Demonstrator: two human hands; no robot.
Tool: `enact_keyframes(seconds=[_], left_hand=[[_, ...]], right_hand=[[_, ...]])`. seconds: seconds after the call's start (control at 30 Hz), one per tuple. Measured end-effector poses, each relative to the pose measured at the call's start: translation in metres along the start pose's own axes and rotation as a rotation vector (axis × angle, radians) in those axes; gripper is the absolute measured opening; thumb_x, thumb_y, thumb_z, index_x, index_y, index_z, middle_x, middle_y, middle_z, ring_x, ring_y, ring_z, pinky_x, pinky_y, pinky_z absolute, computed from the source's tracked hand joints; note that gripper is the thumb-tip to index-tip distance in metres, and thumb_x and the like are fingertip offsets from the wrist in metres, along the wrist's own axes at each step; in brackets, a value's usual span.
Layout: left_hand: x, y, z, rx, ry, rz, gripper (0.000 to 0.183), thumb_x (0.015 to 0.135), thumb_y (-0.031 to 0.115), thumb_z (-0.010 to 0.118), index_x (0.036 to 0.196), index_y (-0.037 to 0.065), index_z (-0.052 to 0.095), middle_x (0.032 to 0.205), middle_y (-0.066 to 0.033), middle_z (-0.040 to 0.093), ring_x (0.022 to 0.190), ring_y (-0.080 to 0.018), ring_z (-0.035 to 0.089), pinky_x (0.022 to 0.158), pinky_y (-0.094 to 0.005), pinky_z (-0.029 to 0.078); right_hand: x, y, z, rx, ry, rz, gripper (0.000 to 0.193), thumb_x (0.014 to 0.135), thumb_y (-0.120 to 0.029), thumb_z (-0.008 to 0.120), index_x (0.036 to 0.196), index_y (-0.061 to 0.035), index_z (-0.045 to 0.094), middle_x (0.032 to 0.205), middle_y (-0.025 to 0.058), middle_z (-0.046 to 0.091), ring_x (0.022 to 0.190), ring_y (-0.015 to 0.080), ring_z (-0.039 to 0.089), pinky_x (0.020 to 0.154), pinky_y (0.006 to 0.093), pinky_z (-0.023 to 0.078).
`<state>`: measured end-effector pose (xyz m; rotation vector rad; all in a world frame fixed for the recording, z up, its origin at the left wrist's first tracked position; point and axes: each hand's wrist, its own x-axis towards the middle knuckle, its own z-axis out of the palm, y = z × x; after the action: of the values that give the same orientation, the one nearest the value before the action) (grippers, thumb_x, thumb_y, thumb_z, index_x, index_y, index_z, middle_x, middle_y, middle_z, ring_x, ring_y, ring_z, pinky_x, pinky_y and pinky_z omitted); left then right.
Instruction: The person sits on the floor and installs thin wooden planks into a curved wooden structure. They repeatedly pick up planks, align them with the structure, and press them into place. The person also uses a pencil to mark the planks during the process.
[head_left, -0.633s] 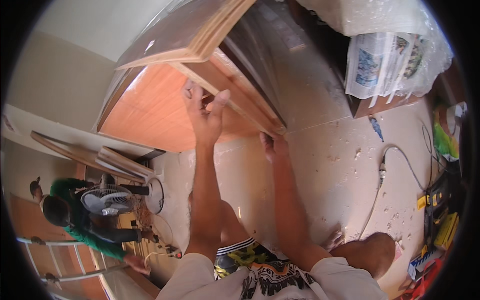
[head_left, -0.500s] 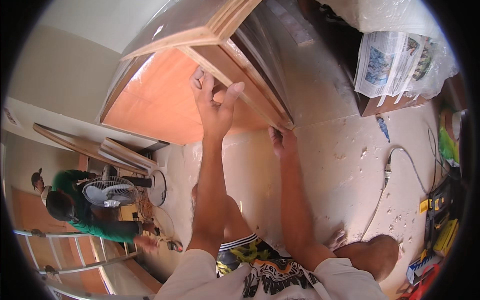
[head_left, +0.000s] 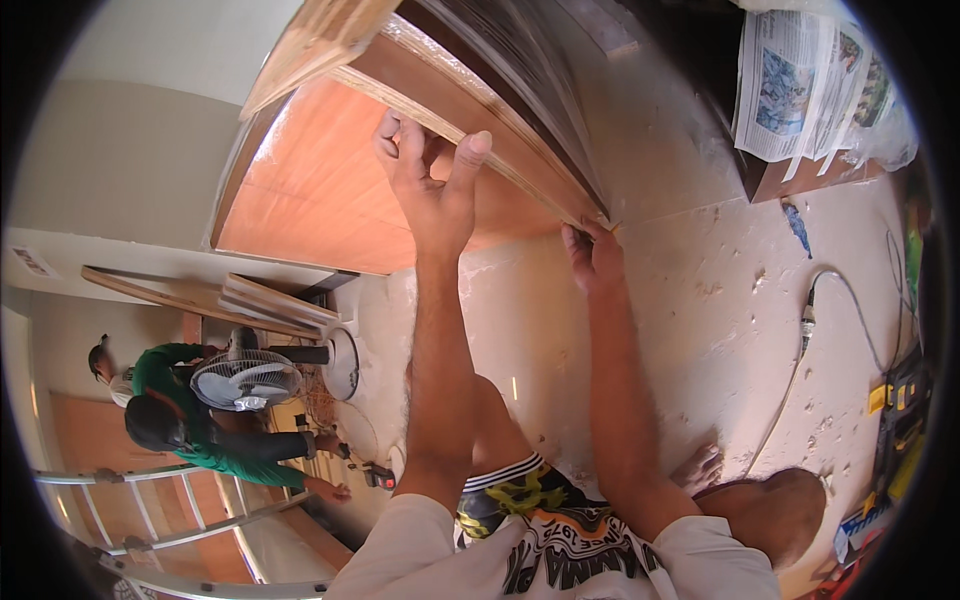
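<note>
The left hand [head_left: 428, 190] touches the wooden board [head_left: 500, 147], its grip's closure unclear; the right hand [head_left: 597, 258] pinches its near right end.

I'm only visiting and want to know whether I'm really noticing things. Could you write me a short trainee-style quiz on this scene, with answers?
1. True or false: the person's left hand and right hand are both on the brown wooden board with a pale layered edge.

2. Which appliance is near the co-worker's green long sleeve?
A) a white kettle
B) a grey round-caged fan
C) a red desk lamp

3. Fill in the blank: on the pale floor, the thin grey cable with an in-line connector lies to the person's ____ side.

Key: 1. True. 2. B. 3. Right.
</note>
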<state>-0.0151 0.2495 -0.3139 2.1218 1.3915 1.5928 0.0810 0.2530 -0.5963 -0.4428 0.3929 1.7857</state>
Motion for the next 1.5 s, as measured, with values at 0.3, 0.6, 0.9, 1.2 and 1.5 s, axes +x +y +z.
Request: enact_keyframes(seconds=[0.3, 0.6, 0.9, 1.2, 1.5], left_hand=[[0.002, -0.004, -0.001, -0.029, -0.014, 0.036, 0.069, 0.088, 0.015, 0.085, 0.146, -0.001, 0.052, 0.140, -0.0118, 0.037, 0.124, -0.0205, 0.039, 0.090, -0.0307, 0.053], [-0.001, -0.006, -0.001, -0.018, -0.009, 0.003, 0.070, 0.087, 0.017, 0.085, 0.147, 0.000, 0.052, 0.141, -0.0110, 0.037, 0.124, -0.0202, 0.037, 0.089, -0.0305, 0.052], [-0.003, -0.009, -0.001, -0.017, -0.001, -0.005, 0.076, 0.088, 0.026, 0.086, 0.150, 0.003, 0.050, 0.141, -0.0104, 0.036, 0.126, -0.0203, 0.036, 0.094, -0.0332, 0.050], [-0.003, -0.014, 0.000, -0.079, 0.008, 0.001, 0.069, 0.088, 0.022, 0.086, 0.145, 0.001, 0.053, 0.129, -0.0059, 0.038, 0.116, -0.0169, 0.042, 0.089, -0.0292, 0.047], [-0.006, -0.002, 0.007, 0.047, 0.035, 0.050, 0.048, 0.095, 0.016, 0.080, 0.134, 0.001, 0.058, 0.120, -0.0044, 0.039, 0.103, -0.0164, 0.055, 0.079, -0.0309, 0.050]], right_hand=[[-0.001, 0.015, -0.001, -0.005, 0.031, 0.020, 0.018, 0.099, -0.003, 0.062, 0.115, 0.0056, 0.060, 0.110, 0.0144, 0.066, 0.100, 0.0254, 0.068, 0.090, 0.0341, 0.061], [-0.005, 0.016, 0.002, 0.035, 0.059, 0.007, 0.015, 0.098, -0.003, 0.062, 0.111, 0.0053, 0.061, 0.104, 0.0140, 0.066, 0.096, 0.0244, 0.069, 0.090, 0.0347, 0.062], [0.002, 0.016, -0.007, 0.031, 0.082, -0.025, 0.012, 0.098, -0.004, 0.063, 0.108, 0.0032, 0.062, 0.100, 0.0119, 0.066, 0.092, 0.0234, 0.068, 0.088, 0.0345, 0.062], [0.005, 0.021, -0.008, 0.022, 0.104, -0.033, 0.014, 0.099, -0.005, 0.064, 0.109, 0.0054, 0.063, 0.101, 0.0134, 0.065, 0.092, 0.0245, 0.066, 0.088, 0.0351, 0.061], [0.000, 0.018, -0.008, 0.012, 0.122, -0.031, 0.019, 0.098, -0.004, 0.067, 0.111, 0.0080, 0.063, 0.099, 0.0143, 0.062, 0.089, 0.0256, 0.065, 0.087, 0.0350, 0.063]])
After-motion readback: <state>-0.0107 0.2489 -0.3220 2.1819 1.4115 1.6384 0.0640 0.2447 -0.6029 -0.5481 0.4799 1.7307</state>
